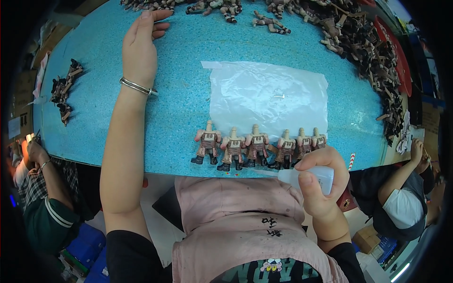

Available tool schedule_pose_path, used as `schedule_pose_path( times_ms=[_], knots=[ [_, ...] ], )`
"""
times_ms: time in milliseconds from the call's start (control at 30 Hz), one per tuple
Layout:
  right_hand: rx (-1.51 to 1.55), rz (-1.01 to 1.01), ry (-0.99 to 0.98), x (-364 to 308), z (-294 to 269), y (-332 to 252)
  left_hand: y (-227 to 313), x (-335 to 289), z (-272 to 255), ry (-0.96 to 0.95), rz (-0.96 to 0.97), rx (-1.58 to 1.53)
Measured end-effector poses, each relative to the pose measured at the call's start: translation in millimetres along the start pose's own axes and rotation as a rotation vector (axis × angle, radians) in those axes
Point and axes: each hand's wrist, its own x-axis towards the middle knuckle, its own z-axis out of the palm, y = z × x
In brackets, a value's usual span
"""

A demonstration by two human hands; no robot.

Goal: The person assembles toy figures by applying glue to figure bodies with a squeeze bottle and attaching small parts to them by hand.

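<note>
My left hand reaches to the far edge of the blue table, fingers stretched and apart, beside scattered small figures. Nothing shows in its grasp. Close to the front edge, my right hand is wrapped round a translucent white squeeze bottle. The bottle's thin nozzle points left, just below a row of several toy figures. These have bare neck pegs without heads, brown-and-cream bodies and dark boots. They lie side by side, some along the lower edge of a clear plastic sheet.
A large heap of brown and black figure parts runs down the right side, next to a red tray. A smaller cluster of figures lies at the left. Other people's hands are at both table ends. A red-and-white striped stick is near my right hand.
</note>
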Motion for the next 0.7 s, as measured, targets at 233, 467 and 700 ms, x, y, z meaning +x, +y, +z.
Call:
schedule_pose_path(
  times_ms=[233,467,700],
  knots=[
    [0.001,0.004,-0.011,1,-1,-1,2,0,-3,-0.025,-0.011,0.022],
    [0.049,0.034,0.069,-3,-7,-2,1,0,-4,-0.027,-0.033,0.003],
    [0.051,0.034,0.178,-9,-19,-3,1,1,-5,-0.033,-0.033,0.006]
  ],
)
